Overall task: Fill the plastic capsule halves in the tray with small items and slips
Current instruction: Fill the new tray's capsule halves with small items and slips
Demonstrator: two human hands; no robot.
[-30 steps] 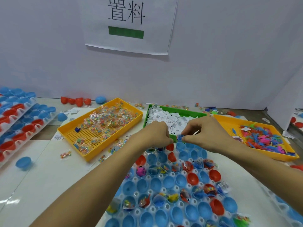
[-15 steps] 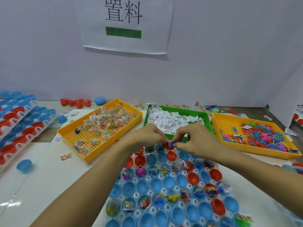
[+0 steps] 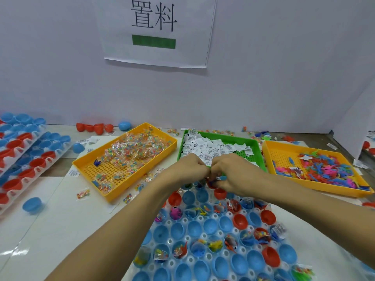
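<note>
Both hands (image 3: 211, 173) together, fingers curled pinching small plastic bits, over glossy round capsule halves (image 3: 205, 226), clear dimpled tray (image 3: 188, 260)

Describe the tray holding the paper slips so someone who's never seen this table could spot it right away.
Three trays sit in a row along the back of the table, below the wall sign. The slip tray is the middle one, just beyond both hands. It alone is green; its two neighbours are yellow.

A white paper sheet (image 3: 155, 31) is hanging on the back wall (image 3: 274, 67), showing two large black Chinese characters, 置料, above a solid green bar. The small white slips (image 3: 211, 148) in the green tray (image 3: 256, 151) are carrying black print too small to read.
</note>
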